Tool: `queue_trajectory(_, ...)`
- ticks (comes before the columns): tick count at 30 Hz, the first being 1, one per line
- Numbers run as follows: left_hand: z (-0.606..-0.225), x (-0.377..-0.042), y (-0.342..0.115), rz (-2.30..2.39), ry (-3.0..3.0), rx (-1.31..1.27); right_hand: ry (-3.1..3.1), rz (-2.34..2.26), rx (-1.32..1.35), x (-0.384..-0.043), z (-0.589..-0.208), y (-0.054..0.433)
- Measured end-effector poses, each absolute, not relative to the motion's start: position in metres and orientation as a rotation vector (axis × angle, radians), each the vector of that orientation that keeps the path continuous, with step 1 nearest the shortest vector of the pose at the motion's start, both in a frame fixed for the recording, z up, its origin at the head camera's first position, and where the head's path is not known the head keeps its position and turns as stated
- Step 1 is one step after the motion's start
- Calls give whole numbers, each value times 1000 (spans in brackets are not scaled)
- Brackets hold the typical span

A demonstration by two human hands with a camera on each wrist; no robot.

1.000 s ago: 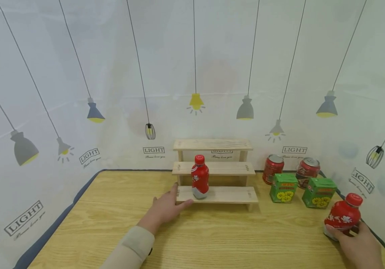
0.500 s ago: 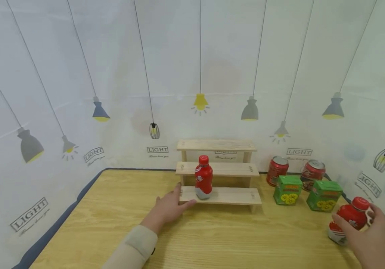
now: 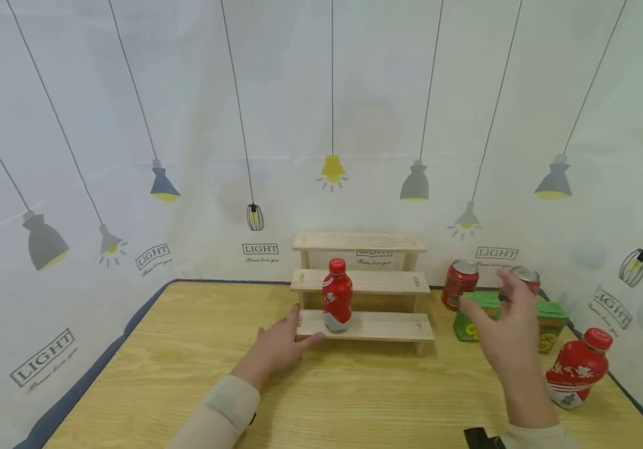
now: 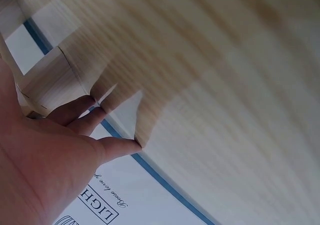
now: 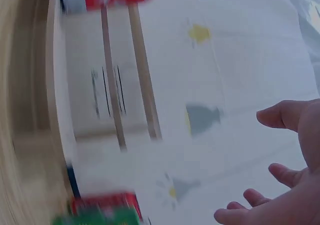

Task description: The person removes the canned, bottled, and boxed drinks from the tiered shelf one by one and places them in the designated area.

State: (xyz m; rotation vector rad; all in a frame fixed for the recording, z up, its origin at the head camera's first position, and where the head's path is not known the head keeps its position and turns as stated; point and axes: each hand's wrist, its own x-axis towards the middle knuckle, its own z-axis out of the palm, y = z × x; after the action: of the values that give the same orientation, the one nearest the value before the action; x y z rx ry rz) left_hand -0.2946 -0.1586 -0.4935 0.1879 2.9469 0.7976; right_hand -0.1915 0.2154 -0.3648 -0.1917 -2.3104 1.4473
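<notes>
My left hand (image 3: 280, 344) is at the left end of a small three-tier wooden shelf (image 3: 394, 325), thumb stretched along its front. In the left wrist view its fingertips (image 4: 137, 145) touch the tabletop beside the shelf. A red bottle (image 3: 337, 298) with a white base stands upright on the lowest tier. My right hand (image 3: 509, 337) is in the air with thumb and fingers spread, holding nothing. It overlaps two green drink cartons (image 3: 551, 324) and the right-hand red can (image 3: 527, 276) in the head view. A second red bottle (image 3: 577, 368) stands on the table right of that hand.
Another red can (image 3: 460, 284) stands behind the left carton (image 3: 464, 327), right of the shelf. The wooden table (image 3: 198, 330) has a dark blue edge against a white backdrop (image 3: 209, 125) printed with lamps.
My right hand has let go of the second bottle, which stays on the table at right, and has moved left and away over the cartons. The left hand has stayed at the shelf.
</notes>
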Motion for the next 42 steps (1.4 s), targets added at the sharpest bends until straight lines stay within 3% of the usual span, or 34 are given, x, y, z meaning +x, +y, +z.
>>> queue_trajectory(7, -492, -294, -160, 811, 2947, 194, -2470, 1703, 34, -220, -373, 135)
queue_trajectory(18, -496, -292, -164, 822, 2969, 215, -2486, 1841, 123, -256, -405, 42)
queue_trajectory(29, -496, -295, -161, 808, 2994, 232, -2547, 1715, 89, -271, -440, 33)
queue_trajectory(42, -493, -294, -160, 808, 2986, 232, -2549, 1652, 58, -275, -449, 33)
